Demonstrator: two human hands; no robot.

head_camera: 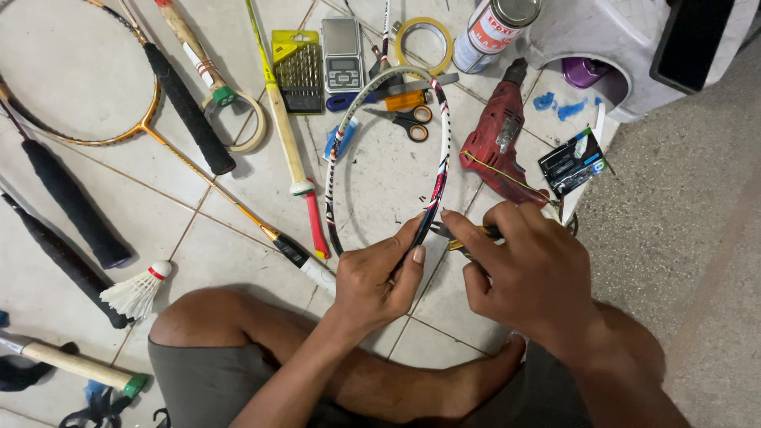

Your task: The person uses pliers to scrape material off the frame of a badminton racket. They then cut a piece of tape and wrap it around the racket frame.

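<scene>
My left hand (378, 273) grips the near end of an unstrung white racket frame (441, 135) with red and black markings, thumb pressed on its rim. My right hand (529, 269) holds a small tool with a yellow handle (469, 235) against the frame's right side, just beside the left thumb. A thin yellow-green string (507, 177) runs from near the right hand across a red power drill (498, 143). The frame's head lies over the tiled floor, pointing away from me.
Several rackets and loose handles (186, 103) lie to the left, with a shuttlecock (136, 292). Behind the frame are a drill bit set (297, 71), a small digital scale (342, 54), orange-handled scissors (408, 120), tape rolls (424, 43), a can (493, 30) and a white stool (626, 47).
</scene>
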